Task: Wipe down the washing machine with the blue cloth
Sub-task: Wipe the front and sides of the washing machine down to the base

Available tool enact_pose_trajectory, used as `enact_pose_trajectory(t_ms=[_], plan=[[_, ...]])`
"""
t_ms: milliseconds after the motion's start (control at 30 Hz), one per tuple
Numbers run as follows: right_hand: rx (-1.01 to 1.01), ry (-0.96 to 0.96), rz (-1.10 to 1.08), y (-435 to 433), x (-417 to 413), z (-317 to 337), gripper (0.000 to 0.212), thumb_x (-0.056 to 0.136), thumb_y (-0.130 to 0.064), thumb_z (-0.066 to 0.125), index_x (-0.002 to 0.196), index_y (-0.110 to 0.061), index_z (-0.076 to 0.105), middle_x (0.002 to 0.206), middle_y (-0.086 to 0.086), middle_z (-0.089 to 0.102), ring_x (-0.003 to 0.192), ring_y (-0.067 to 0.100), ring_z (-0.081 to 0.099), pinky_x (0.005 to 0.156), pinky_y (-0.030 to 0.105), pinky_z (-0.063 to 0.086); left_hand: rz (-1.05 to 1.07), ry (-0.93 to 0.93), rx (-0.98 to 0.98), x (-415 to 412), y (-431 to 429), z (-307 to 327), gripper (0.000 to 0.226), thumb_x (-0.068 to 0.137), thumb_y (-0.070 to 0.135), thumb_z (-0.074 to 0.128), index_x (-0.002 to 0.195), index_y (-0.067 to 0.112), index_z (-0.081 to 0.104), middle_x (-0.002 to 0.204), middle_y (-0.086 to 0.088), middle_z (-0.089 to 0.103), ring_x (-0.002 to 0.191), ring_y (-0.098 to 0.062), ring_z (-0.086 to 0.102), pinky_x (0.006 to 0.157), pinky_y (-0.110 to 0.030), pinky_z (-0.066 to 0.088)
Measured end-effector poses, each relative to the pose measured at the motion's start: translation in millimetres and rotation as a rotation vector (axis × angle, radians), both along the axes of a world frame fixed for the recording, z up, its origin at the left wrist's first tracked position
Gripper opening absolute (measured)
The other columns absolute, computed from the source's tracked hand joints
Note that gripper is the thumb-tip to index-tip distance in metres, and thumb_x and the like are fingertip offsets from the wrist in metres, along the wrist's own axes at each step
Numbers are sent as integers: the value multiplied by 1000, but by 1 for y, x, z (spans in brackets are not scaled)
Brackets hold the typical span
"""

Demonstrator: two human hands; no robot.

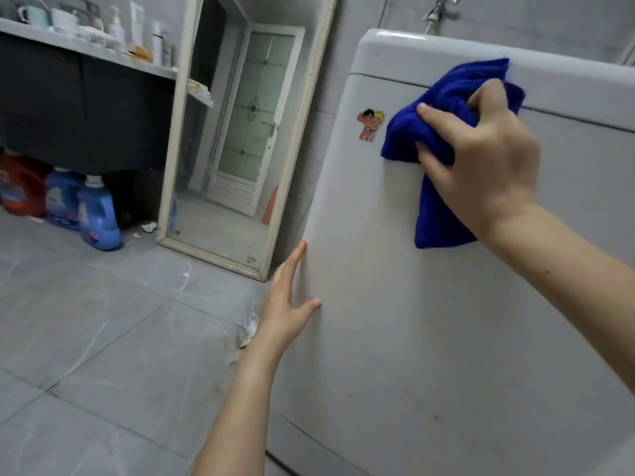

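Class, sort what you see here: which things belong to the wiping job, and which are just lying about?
In the job: blue cloth, gripped by the right hand; washing machine; left hand resting on it.
Just lying about: mirror; detergent bottles; toiletries on the shelf; tap.

Right grip [488,163] curled round blue cloth [407,139]; left grip [287,310] flat, fingers [296,261] straight.

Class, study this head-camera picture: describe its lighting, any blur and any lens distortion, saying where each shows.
Head view, lighting: dim, soft and even, no harsh glare on the washing machine. Head view, blur: the right hand gripping the blue cloth looks slightly smeared; the shelf bottles are soft. Head view, distortion: the wide lens tilts and bows the mirror frame and the machine's edges.
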State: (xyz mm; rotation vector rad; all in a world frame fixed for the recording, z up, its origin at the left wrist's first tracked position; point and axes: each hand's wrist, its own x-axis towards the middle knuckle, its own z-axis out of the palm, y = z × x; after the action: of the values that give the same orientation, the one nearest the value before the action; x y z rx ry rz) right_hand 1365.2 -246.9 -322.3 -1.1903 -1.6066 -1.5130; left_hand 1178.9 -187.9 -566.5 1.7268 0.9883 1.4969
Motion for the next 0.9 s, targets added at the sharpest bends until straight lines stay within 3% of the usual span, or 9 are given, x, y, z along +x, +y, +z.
enact_pose_trajectory(t_ms=[67,200,267,400,467,600,700,833,900], plan=[[-12,30,0,7,-3,-30,37,89,-27,63,125,-19,65,113,23,57,71,35,55,54,31,37,3,-17,-14,0,3,-1,105,77,3,75,138,70,21,141,42,28,135,1,36,111,-27,34],[-285,-247,70,8,0,-177,38,83,-16,72,120,-18,68,102,7,45,63,26,48,43,31,39,8,-5,6,1,3,-3,104,79,4,75,141,67,20,145,40,28,137,7,33,113,-26,33],[-380,-263,74,5,3,-213,44,77,-10,76,120,-17,67,96,4,45,62,22,43,40,30,40,-18,8,-4,0,0,-1,100,82,6,74,144,63,20,146,41,26,139,7,31,113,-25,31],[-440,-212,75,2,-1,-208,51,72,-11,79,120,-18,66,96,4,47,62,20,44,36,26,35,19,-11,-85,-4,-16,10,93,85,6,72,146,57,23,147,23,36,131,-4,40,107,-26,35],[-450,-177,88,-5,-3,-202,50,70,-12,81,118,-19,69,98,5,44,60,19,46,36,25,33,101,-115,-140,-5,-25,18,84,85,3,70,144,49,33,139,10,46,118,-11,51,96,-23,43],[-275,186,78,-25,0,-160,49,69,-17,85,115,-21,72,95,10,48,62,22,53,40,22,35,235,-272,-79,3,-48,46,48,86,1,62,120,34,57,108,-1,62,91,-14,61,67,-9,46],[-240,388,120,-36,4,-132,47,78,-28,79,123,-20,68,94,12,49,69,23,53,49,23,36,97,-184,43,22,-75,71,38,89,0,61,113,30,62,101,2,63,86,-7,60,69,-12,48],[-517,549,306,-50,3,-125,54,90,-44,50,140,-23,53,101,1,37,84,17,46,66,27,46,-92,-96,66,51,-98,84,42,85,-5,58,113,26,64,109,9,63,99,-5,62,82,-20,52],[-640,642,421,-56,8,-121,57,91,-39,41,146,-25,45,103,0,35,89,10,40,78,26,43,-145,-82,28,60,-102,81,47,80,6,59,121,29,60,117,13,61,109,-5,60,94,-27,52]])
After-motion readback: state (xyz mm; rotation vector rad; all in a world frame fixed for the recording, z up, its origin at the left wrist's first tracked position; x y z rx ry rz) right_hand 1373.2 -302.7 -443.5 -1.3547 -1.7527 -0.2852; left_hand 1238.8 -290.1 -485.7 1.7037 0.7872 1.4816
